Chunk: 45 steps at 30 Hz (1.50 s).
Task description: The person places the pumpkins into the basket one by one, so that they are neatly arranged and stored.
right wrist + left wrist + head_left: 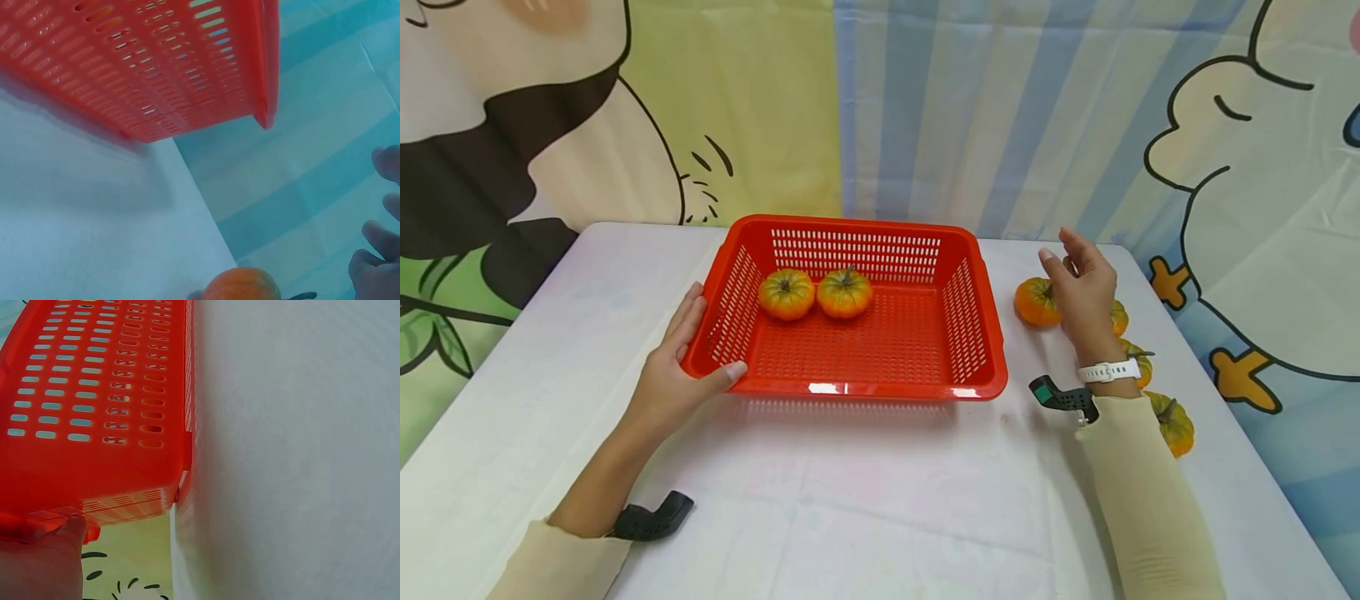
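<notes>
My left hand grips the red plastic basket at its near left corner, thumb over the front rim and fingers along the left side. In the left wrist view, the thumb lies against the basket's wall. Two small orange-green pumpkins, a left one and a right one, sit side by side inside at the back left. My right hand hovers over the table's right side with loosely bent fingers, holding nothing, beside a pumpkin. The right wrist view shows its spread fingers near a pumpkin.
More pumpkins lie in a row down the right side: one partly behind my hand, another by the wrist, and one beside my sleeve. A white cloth covers the table. A printed curtain hangs behind it.
</notes>
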Available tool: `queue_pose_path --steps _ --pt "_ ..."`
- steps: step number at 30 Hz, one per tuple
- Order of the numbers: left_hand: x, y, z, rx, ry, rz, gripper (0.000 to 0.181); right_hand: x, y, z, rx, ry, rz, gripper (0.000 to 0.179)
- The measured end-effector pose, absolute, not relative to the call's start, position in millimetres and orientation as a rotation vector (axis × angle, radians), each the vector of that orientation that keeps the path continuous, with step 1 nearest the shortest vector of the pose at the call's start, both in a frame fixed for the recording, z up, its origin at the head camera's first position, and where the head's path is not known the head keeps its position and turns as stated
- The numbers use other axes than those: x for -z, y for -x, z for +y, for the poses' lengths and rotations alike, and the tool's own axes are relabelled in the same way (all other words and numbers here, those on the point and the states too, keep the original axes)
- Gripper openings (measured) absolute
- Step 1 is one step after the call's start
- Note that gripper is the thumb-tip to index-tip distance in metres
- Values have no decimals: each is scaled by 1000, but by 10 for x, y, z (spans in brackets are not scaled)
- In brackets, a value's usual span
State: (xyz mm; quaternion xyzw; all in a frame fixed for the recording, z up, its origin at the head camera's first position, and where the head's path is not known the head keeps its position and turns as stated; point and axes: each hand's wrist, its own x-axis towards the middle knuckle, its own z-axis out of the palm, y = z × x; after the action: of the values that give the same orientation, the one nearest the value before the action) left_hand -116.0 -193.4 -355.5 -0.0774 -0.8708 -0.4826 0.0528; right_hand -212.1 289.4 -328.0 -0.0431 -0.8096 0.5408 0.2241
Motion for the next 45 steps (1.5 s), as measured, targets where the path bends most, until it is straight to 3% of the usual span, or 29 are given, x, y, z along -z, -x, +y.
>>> queue_pose_path --steps 16,45 --pt "3561 1168 -1922 1459 230 -2659 96 3580 2107 3108 -1440 379 -2334 65" --pt "3569 1165 -1924 1476 231 -2631 93 3900 2161 3211 -1485 405 -2583 79"
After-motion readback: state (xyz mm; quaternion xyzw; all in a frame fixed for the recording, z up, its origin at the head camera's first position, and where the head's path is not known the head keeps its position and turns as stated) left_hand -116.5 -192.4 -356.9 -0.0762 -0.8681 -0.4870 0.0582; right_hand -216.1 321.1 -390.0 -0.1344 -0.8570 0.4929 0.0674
